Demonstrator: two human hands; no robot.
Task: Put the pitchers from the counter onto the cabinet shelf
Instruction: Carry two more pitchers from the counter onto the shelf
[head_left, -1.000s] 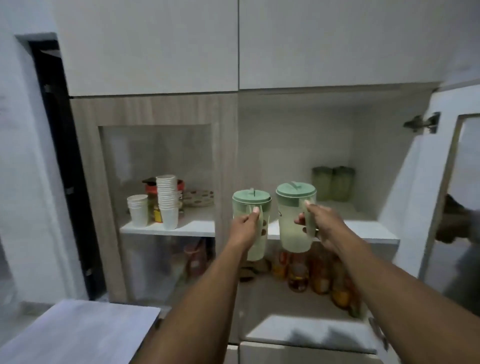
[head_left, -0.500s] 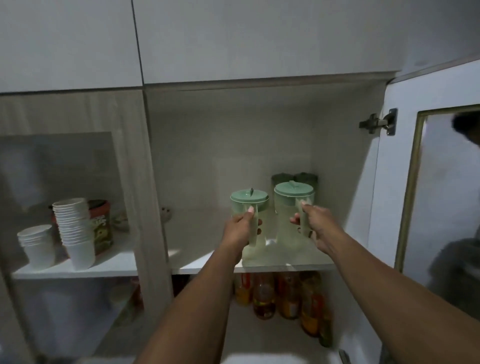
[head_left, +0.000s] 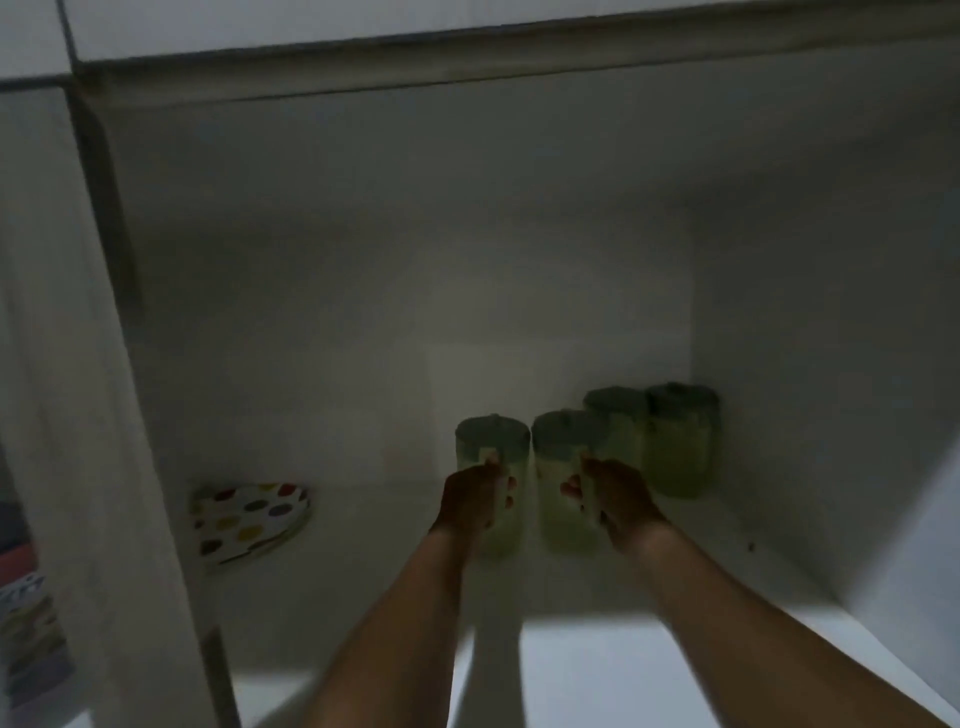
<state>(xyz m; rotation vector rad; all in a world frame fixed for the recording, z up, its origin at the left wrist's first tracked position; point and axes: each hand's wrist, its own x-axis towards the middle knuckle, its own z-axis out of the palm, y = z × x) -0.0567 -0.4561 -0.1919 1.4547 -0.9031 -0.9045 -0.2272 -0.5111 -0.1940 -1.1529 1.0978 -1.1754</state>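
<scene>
Both pitchers on the shelf (head_left: 727, 561) now, my left hand (head_left: 475, 499) and right hand (head_left: 618, 499) clamped on their handles. Next, I let go cleanly beside the two at the back right corner.

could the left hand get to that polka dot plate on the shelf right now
Probably not yet: the left hand is closed on a pitcher. Once it lets go, the shelf across to the polka-dot plate looks bare.

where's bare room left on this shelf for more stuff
Free: the shelf between the polka-dot plate and the left hand, plus the front edge. Crowded: back right corner, two stored pitchers behind the two held pitchers.
</scene>
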